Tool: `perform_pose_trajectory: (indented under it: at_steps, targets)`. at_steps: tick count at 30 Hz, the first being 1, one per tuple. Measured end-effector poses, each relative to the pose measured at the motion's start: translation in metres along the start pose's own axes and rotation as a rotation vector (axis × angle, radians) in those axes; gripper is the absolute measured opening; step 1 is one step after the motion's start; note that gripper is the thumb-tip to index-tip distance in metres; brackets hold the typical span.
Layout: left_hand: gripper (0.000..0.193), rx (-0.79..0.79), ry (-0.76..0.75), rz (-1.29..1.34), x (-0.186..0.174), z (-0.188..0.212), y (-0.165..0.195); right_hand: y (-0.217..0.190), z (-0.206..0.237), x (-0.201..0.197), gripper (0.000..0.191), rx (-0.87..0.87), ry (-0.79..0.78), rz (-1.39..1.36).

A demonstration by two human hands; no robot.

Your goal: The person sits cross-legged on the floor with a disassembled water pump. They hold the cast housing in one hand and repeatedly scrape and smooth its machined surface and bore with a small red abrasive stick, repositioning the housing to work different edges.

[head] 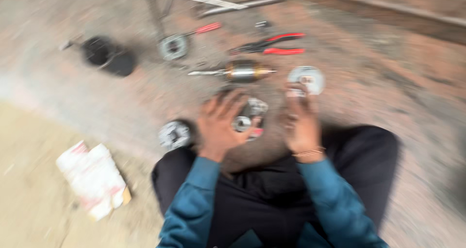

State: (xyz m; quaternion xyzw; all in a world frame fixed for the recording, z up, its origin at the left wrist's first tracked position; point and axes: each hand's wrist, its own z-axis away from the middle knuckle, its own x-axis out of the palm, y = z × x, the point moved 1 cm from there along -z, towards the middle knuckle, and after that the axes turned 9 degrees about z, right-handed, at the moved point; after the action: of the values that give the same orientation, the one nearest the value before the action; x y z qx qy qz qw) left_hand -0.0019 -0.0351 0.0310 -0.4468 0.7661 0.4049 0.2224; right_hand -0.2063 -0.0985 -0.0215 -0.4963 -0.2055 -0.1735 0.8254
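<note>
- Between our knees, our left hand point(219, 126) curls around a small metal part point(245, 119).
- Our right hand point(302, 124) is beside it; we cannot tell its grip, too blurred.
- Ahead on the ground lie a motor rotor point(240, 72) and red pliers point(272, 45).

Motion blur smears my whole view. I can't make out the small metal part point(245, 119) at my left hand point(221, 129), and my sleeves point(335, 209) run off the bottom edge.
</note>
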Motion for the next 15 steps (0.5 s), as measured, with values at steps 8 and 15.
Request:
perform_pose_trajectory:
  at_steps: [8,15]
  targets:
    - [0.047,-0.042,-0.068,0.121,-0.018,-0.029,0.009,-0.041,0.010,0.027,0.013,-0.207,-0.226,0.122]
    - [0.050,-0.098,-0.113,0.120,-0.015,-0.026,0.006,-0.030,0.042,0.020,0.021,-0.573,-0.157,0.493]
